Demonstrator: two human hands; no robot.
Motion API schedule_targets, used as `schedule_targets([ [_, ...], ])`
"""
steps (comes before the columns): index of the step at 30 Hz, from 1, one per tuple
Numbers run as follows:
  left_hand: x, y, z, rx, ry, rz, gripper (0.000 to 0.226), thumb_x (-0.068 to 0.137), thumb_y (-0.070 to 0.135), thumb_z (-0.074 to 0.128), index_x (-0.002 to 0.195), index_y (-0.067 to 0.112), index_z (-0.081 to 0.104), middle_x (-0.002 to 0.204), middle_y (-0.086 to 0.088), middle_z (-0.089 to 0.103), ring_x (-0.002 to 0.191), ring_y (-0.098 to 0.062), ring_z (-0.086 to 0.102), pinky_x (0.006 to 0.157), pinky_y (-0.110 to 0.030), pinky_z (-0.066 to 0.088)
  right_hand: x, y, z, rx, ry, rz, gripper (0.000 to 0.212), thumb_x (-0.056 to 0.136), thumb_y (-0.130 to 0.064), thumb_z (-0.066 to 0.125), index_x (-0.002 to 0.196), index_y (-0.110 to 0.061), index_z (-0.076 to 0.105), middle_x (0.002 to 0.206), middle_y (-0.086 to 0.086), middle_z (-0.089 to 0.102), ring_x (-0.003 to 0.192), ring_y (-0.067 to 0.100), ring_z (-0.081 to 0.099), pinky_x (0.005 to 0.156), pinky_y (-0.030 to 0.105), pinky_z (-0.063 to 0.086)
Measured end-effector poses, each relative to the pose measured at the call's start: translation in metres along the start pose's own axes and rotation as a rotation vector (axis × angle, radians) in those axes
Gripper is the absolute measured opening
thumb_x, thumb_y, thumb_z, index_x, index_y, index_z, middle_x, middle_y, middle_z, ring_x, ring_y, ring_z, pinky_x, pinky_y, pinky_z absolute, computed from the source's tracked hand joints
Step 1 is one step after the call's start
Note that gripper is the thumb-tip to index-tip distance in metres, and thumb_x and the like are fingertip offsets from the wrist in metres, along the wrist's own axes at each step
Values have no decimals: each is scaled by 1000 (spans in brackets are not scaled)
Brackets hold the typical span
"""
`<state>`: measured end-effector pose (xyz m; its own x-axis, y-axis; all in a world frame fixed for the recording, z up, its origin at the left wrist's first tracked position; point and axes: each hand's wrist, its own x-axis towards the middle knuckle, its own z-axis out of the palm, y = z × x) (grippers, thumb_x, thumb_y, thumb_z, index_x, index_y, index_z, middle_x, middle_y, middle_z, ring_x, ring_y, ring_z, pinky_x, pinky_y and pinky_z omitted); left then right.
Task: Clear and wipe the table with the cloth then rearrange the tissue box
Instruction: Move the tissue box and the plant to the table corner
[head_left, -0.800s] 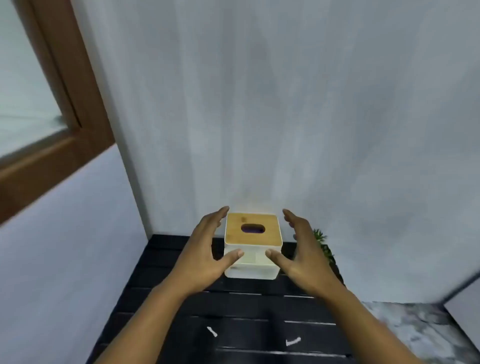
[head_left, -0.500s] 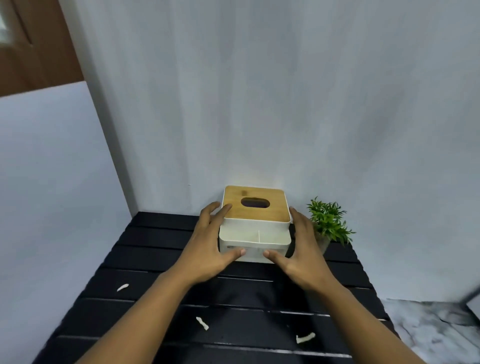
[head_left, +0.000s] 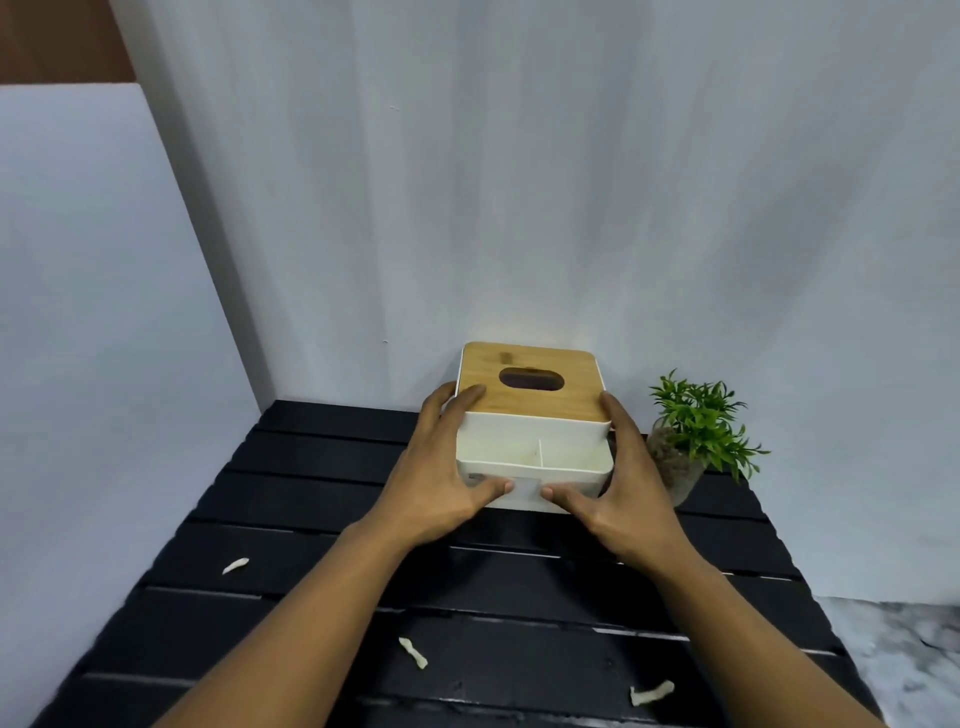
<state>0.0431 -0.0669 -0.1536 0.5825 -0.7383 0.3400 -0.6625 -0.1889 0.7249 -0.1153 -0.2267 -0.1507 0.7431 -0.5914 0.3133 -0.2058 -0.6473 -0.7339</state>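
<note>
A white tissue box (head_left: 535, 447) with a wooden lid and an oval slot stands at the back of the black slatted table (head_left: 311, 493), close to the wall. My left hand (head_left: 441, 473) clasps its left side, fingers on the lid corner and thumb on the front. On the opposite side my right hand (head_left: 623, 488) grips it, thumb on the front face. Three small white scraps lie on the table: one at the left (head_left: 235, 565), one in the middle (head_left: 414, 652), one at the right (head_left: 651, 692). No cloth is in view.
A small green potted plant (head_left: 696, 441) stands just right of the box, close to my right hand. White walls close in behind and to the left. A marbled floor (head_left: 904, 660) shows past the table's right edge.
Both hands have closed from hovering beside the tissue box to gripping its sides. The view has tilted down and shows more of the table and the scraps.
</note>
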Motion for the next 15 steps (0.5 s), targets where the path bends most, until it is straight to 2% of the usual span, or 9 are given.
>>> schedule_targets([
  [3, -2, -1, -6, 1, -1, -4, 96, 65, 46, 81, 141, 47, 22, 152, 19, 16, 134, 0, 28, 96, -8, 24, -2, -6, 6, -25, 15, -13, 110, 64, -43, 84, 147, -34, 12, 151, -8, 29, 134, 7, 31, 109, 27, 29],
  [6, -9, -5, -23, 37, 10, -12, 97, 66, 44, 82, 143, 42, 23, 155, 14, 16, 138, -4, 26, 105, -17, 24, -3, -22, 19, -34, 11, -30, 110, 65, -44, 83, 147, -36, 10, 153, -7, 27, 134, 5, 29, 107, 23, 27],
  [10, -22, -15, -64, 89, 56, -37, 97, 65, 45, 82, 142, 45, 22, 155, 16, 16, 133, 0, 26, 104, -19, 25, 0, -54, 48, -15, 8, -64, 112, 63, -46, 83, 148, -36, 10, 152, -8, 27, 126, -5, 26, 103, 17, 25],
  [15, -39, -32, -121, 131, 113, -91, 95, 63, 36, 86, 142, 37, 32, 154, 10, 25, 135, -5, 30, 110, -23, 28, 4, -94, 93, 37, -26, -94, 112, 64, -46, 82, 148, -35, 9, 151, -10, 27, 127, -5, 28, 100, 15, 26],
])
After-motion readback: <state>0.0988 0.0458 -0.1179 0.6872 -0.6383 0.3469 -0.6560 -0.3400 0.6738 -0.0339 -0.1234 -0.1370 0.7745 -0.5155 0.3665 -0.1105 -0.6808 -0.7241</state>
